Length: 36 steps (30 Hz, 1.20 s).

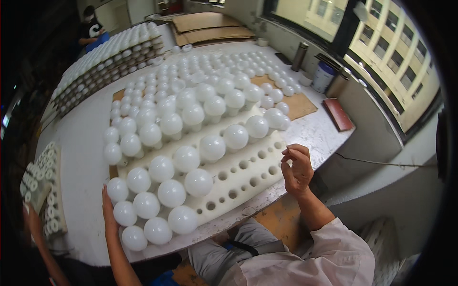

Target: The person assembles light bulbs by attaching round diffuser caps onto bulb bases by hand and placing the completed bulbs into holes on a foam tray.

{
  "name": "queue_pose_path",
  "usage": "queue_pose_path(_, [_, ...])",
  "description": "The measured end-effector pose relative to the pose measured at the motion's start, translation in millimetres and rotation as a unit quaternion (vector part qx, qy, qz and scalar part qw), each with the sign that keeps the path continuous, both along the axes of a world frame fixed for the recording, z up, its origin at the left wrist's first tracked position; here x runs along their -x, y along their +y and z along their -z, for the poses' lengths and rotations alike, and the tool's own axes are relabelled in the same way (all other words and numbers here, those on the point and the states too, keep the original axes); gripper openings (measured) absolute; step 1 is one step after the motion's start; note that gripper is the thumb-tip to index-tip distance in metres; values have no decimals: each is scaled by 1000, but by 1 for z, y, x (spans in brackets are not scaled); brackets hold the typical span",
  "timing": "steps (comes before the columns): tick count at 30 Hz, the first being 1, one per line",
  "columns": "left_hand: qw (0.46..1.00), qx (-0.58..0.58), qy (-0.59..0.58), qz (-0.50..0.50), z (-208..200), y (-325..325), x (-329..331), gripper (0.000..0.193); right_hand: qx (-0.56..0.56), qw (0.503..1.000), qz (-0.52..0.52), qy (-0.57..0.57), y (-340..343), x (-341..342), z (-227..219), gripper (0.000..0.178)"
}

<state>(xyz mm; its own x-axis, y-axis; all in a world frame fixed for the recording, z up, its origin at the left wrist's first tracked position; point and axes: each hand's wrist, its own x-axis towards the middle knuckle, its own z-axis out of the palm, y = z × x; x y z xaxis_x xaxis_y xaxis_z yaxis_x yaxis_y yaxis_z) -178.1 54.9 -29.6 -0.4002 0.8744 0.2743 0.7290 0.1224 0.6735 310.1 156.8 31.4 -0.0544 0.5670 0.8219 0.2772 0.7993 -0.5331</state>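
Observation:
On the table in front of me lies a white foam tray (248, 164) with rows of round holes. White globe light bulbs (171, 193) stand in its left part and along its far row; the near right holes are bare. My left hand (109, 209) lies along the tray's left end, fingers stretched out, close beside the outermost bulbs. Whether it touches them I cannot tell. Over the tray's right end my right hand (298, 169) is raised, fingers loosely bent and apart, with nothing visible in them.
Many more white bulbs (191, 114) stand behind the tray, partly on brown cardboard (300, 106). Stacked bulb trays (109, 62) rise at the far left. A co-worker's hand (32, 221) is by a tray of small white parts (50, 205). Bottles (299, 56) and a red box (337, 114) stand right.

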Motion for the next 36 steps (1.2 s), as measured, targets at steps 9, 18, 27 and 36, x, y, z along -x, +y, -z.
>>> queue_pose_path(9, [997,-69,-29,1,61,7,-1,43,265,918,261,-136,107,-144,60,42])
queue_pose_path(18, [972,-92,-4,-218,6,-120,48,39,386,795,296,-362,176,-109,54,71])
queue_pose_path(27, [934,-65,-349,32,-66,-178,-125,42,394,840,-212,307,74,-134,30,76])
queue_pose_path(36, [825,179,-384,374,-53,-60,-278,59,388,850,-355,22,-42,-56,36,94])
